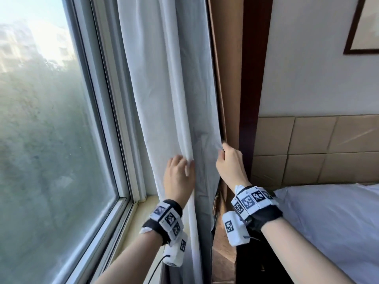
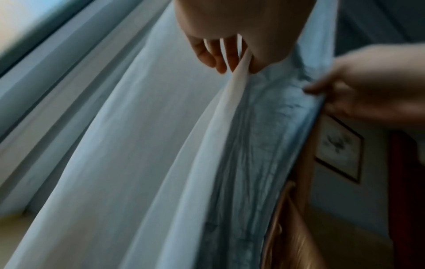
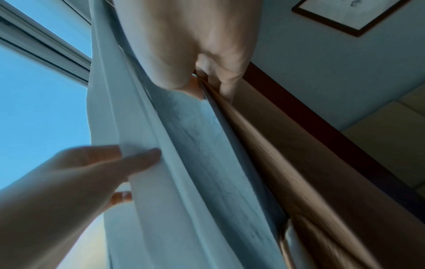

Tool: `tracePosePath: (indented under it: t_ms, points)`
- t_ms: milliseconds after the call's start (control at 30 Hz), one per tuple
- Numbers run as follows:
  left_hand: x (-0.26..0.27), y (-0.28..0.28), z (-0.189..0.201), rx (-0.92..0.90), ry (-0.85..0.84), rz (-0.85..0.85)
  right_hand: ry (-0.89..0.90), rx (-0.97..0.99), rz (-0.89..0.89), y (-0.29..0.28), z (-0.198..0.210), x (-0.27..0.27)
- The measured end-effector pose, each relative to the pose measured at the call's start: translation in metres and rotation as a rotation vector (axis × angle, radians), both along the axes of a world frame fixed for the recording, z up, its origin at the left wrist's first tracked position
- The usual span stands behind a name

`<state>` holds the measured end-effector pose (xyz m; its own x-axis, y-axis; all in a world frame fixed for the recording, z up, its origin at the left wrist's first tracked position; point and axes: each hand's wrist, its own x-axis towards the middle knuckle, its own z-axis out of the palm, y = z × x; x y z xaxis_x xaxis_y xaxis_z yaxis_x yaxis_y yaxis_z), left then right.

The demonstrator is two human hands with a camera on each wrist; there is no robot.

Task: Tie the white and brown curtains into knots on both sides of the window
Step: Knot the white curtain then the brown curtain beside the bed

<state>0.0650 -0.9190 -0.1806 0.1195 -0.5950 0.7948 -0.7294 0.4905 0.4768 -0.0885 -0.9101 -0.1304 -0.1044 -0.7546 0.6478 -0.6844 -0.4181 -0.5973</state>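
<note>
A white curtain point(image 1: 170, 99) hangs in long folds to the right of the window, with a brown curtain point(image 1: 229, 78) just behind its right edge. My left hand point(image 1: 187, 166) pinches a vertical fold of the white curtain point(image 2: 138, 163), thumb in front and fingers behind the cloth. My right hand point(image 1: 222, 149) is a little higher and to the right. It pinches the right edge, with the thumb on the white curtain point(image 3: 184, 182) and fingers on the brown curtain point(image 3: 299, 182). The cloth between the hands is wrinkled. The curtains' lower ends are hidden.
The window pane point(image 1: 51, 140) and its white frame fill the left, with a pale sill point(image 1: 141, 210) below. A dark wooden post point(image 1: 252, 78) stands behind the brown curtain. A bed with white sheets point(image 1: 328, 222), a tan padded headboard point(image 1: 307, 150) and a framed picture point(image 1: 363, 27) lie right.
</note>
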Motion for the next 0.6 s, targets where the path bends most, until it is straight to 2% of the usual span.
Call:
tracePosePath:
  t_ms: [133, 233, 300, 333, 400, 433, 500, 600]
  points:
    - [-0.034, 0.006, -0.009, -0.023, -0.209, -0.125, -0.029, 0.122, 0.103, 0.008, 0.001, 0.012]
    - [-0.036, 0.002, -0.007, 0.059, -0.237, -0.210, -0.044, 0.146, 0.051, 0.005, 0.003, 0.011]
    - [-0.023, -0.005, -0.003, 0.110, -0.124, -0.300, -0.050, 0.099, 0.003, 0.001, 0.004, -0.001]
    - [-0.013, -0.011, 0.000, 0.114, 0.014, -0.319, -0.046, 0.079, -0.019, 0.001, 0.004, -0.006]
    - [0.006, -0.026, 0.010, 0.110, 0.303, -0.253, -0.048, 0.073, -0.031, 0.002, 0.005, -0.015]
    - [0.015, -0.035, 0.014, 0.138, 0.358, -0.205, -0.052, 0.078, -0.023, 0.005, 0.007, -0.018]
    - [0.026, -0.053, 0.019, 0.290, 0.290, -0.165, -0.048, 0.086, 0.009, 0.008, 0.006, -0.020]
    - [0.022, -0.074, 0.026, 0.476, 0.262, -0.260, -0.093, 0.101, 0.085, 0.006, 0.004, -0.022]
